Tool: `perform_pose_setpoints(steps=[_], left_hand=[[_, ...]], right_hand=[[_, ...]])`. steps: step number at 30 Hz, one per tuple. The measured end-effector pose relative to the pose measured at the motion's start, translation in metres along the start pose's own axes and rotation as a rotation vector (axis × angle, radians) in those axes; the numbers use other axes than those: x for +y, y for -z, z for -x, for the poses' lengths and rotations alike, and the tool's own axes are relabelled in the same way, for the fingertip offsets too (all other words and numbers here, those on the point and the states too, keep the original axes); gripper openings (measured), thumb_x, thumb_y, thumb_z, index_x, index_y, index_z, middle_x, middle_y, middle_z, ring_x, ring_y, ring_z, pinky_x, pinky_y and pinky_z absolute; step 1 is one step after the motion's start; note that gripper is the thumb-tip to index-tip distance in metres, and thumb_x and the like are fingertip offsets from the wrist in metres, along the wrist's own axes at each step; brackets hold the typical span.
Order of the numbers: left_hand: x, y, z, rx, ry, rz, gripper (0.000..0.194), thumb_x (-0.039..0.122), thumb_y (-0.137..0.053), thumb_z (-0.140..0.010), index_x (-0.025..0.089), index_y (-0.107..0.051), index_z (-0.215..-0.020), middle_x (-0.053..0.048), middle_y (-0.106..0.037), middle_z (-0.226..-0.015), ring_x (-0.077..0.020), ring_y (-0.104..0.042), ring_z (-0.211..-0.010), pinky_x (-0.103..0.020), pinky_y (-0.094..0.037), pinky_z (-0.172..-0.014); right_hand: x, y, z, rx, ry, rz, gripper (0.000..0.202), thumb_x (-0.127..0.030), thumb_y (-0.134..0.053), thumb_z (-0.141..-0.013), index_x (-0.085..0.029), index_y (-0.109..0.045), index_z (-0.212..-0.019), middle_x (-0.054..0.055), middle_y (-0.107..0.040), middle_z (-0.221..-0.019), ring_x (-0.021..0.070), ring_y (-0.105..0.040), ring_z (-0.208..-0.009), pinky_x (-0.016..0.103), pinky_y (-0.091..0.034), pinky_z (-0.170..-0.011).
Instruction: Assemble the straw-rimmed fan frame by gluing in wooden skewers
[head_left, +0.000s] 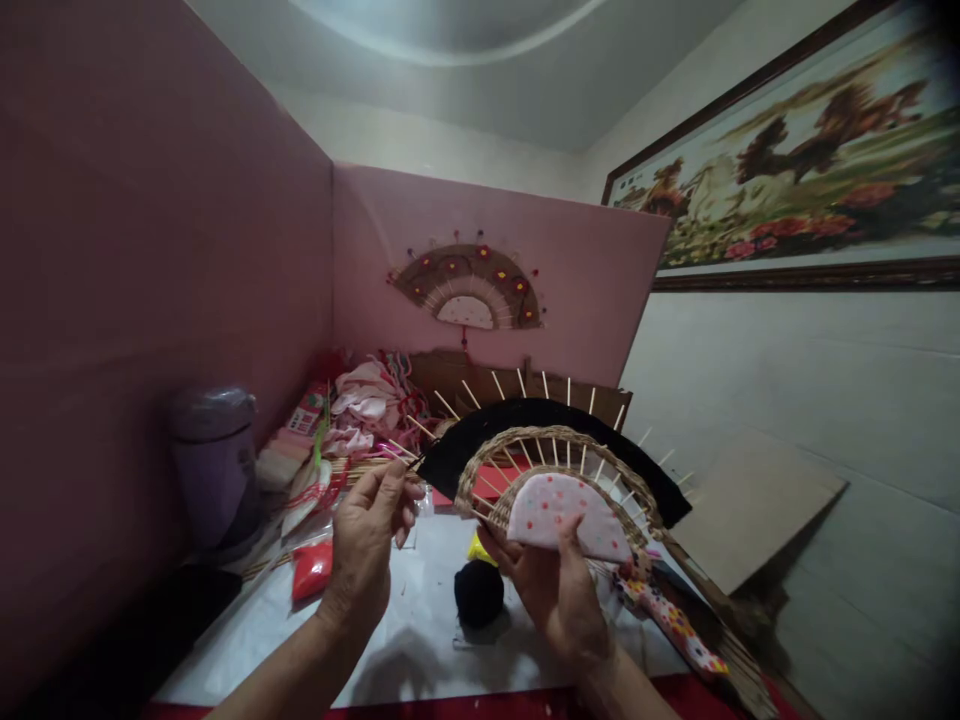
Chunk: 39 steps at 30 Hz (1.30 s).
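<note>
Black band (pixel 540 415) and woven, straw-coloured rim make up much of the half-round fan (pixel 570 515), held up over the table (pixel 405 655) between two bare hands. The right hand (pixel 562 595) grips its lower middle, thumb across the dotted cloth patch. The left hand (pixel 367 535) has its grip closed in a fine pinch on what looks like a dark strand (pixel 412 465) at the band's left end.

By the look of it, the work in hand is detail at that edge; it calls for a steady right hold and light, even tension from the left, without bending the pale sticks.

Beneath the fan sit one black ball (pixel 478 594) and one yellow item (pixel 478 547); one red packet (pixel 312 570) lies to the left, one flower-patterned piece (pixel 675 625) to the right. Beyond are one lidded container (pixel 214 460) and one pink heap (pixel 364 395), its pieces too tangled to count.

Farthest off, a second fan (pixel 484 262) hangs on the pink panel (pixel 592 290), and one framed picture (pixel 795 170) on the wall, making two fans in all.
</note>
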<state>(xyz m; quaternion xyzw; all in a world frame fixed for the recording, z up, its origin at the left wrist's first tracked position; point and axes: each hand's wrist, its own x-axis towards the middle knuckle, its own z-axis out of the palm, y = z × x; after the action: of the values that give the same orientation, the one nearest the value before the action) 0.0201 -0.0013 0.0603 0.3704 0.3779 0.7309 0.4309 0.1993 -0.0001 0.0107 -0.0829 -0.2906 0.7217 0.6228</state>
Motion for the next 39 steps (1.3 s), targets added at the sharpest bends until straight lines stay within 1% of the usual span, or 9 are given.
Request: perform_pose_setpoints(steps=[4, 8, 13, 16, 19, 24, 28, 35, 39], left_hand=[[-0.001, -0.004, -0.001, -0.004, 0.053, 0.000, 0.031, 0.043, -0.068, -0.068, 0.014, -0.058, -0.070, 0.001, -0.057, -0.058, -0.0049, -0.040, -0.041, -0.016, -0.025, -0.034], [-0.007, 0.002, -0.001, -0.043, 0.059, -0.020, 0.029, 0.041, -0.067, -0.069, 0.013, -0.060, -0.070, 0.001, -0.057, -0.057, -0.0047, -0.038, -0.042, -0.017, -0.024, -0.035], [-0.013, 0.009, -0.002, -0.083, 0.095, -0.079, 0.027, 0.031, -0.065, -0.070, 0.013, -0.063, -0.091, -0.004, -0.063, -0.073, -0.0072, -0.046, -0.052, -0.018, -0.032, -0.040], [-0.013, 0.003, -0.003, -0.262, 0.164, 0.003, 0.034, 0.018, -0.067, -0.065, 0.015, -0.062, -0.098, -0.003, -0.064, -0.082, -0.0077, -0.051, -0.058, -0.018, -0.035, -0.043], [-0.010, -0.009, -0.002, -0.404, 0.245, 0.149, 0.031, 0.012, -0.067, -0.063, 0.018, -0.062, -0.093, 0.000, -0.062, -0.075, -0.0074, -0.052, -0.056, -0.017, -0.034, -0.043], [-0.014, -0.016, 0.000, -0.404, 0.231, 0.218, 0.017, 0.016, -0.073, -0.059, 0.014, -0.059, -0.069, -0.001, -0.061, -0.059, -0.0098, -0.053, -0.047, -0.019, -0.036, -0.040], [-0.026, -0.009, 0.001, -0.436, 0.167, 0.083, 0.025, 0.035, -0.068, -0.068, 0.013, -0.059, -0.061, -0.001, -0.057, -0.047, -0.0096, -0.049, -0.038, -0.020, -0.036, -0.036], [-0.042, 0.002, 0.006, -0.387, 0.103, -0.158, 0.029, 0.037, -0.062, -0.069, 0.013, -0.059, -0.055, -0.003, -0.056, -0.046, -0.0106, -0.049, -0.034, -0.021, -0.037, -0.033], [-0.047, 0.008, 0.011, -0.349, 0.109, -0.196, 0.028, 0.039, -0.060, -0.070, 0.014, -0.055, -0.057, 0.000, -0.055, -0.047, -0.0095, -0.047, -0.032, -0.020, -0.033, -0.029]], right_hand=[[0.000, 0.001, -0.001, -0.029, 0.011, -0.026, 0.047, -0.057, -0.049, -0.083, -0.019, -0.064, -0.104, 0.010, -0.070, -0.103, 0.0265, -0.061, -0.104, 0.052, -0.034, -0.102], [0.001, 0.001, -0.002, -0.034, -0.013, -0.032, 0.048, -0.057, -0.048, -0.083, -0.018, -0.063, -0.107, 0.012, -0.068, -0.107, 0.0273, -0.061, -0.106, 0.052, -0.034, -0.102], [0.000, 0.002, -0.004, -0.015, -0.038, -0.059, 0.052, -0.061, -0.046, -0.083, -0.017, -0.065, -0.101, 0.014, -0.069, -0.105, 0.0283, -0.060, -0.107, 0.052, -0.034, -0.101], [0.000, 0.002, -0.003, -0.012, -0.073, -0.061, 0.054, -0.062, -0.043, -0.084, -0.016, -0.065, -0.103, 0.015, -0.068, -0.108, 0.0278, -0.061, -0.107, 0.051, -0.036, -0.100], [-0.001, 0.001, -0.001, -0.029, -0.129, -0.057, 0.056, -0.060, -0.041, -0.086, -0.014, -0.063, -0.110, 0.016, -0.065, -0.114, 0.0272, -0.058, -0.110, 0.050, -0.037, -0.099], [-0.001, 0.000, 0.001, -0.061, -0.177, -0.082, 0.055, -0.055, -0.041, -0.088, -0.012, -0.059, -0.116, 0.016, -0.064, -0.117, 0.0269, -0.056, -0.113, 0.047, -0.039, -0.098], [0.000, 0.001, 0.001, -0.025, -0.171, -0.083, 0.049, -0.054, -0.045, -0.087, -0.017, -0.059, -0.117, 0.013, -0.065, -0.114, 0.0258, -0.061, -0.106, 0.045, -0.046, -0.090], [0.001, 0.009, 0.000, 0.186, -0.097, 0.009, 0.034, -0.048, -0.064, -0.077, -0.025, -0.065, -0.101, 0.002, -0.072, -0.090, 0.0215, -0.068, -0.082, 0.033, -0.054, -0.065], [0.000, 0.014, -0.002, 0.272, -0.056, -0.005, 0.030, -0.046, -0.069, -0.073, -0.025, -0.065, -0.094, -0.004, -0.070, -0.073, 0.0141, -0.065, -0.067, 0.026, -0.053, -0.061]])
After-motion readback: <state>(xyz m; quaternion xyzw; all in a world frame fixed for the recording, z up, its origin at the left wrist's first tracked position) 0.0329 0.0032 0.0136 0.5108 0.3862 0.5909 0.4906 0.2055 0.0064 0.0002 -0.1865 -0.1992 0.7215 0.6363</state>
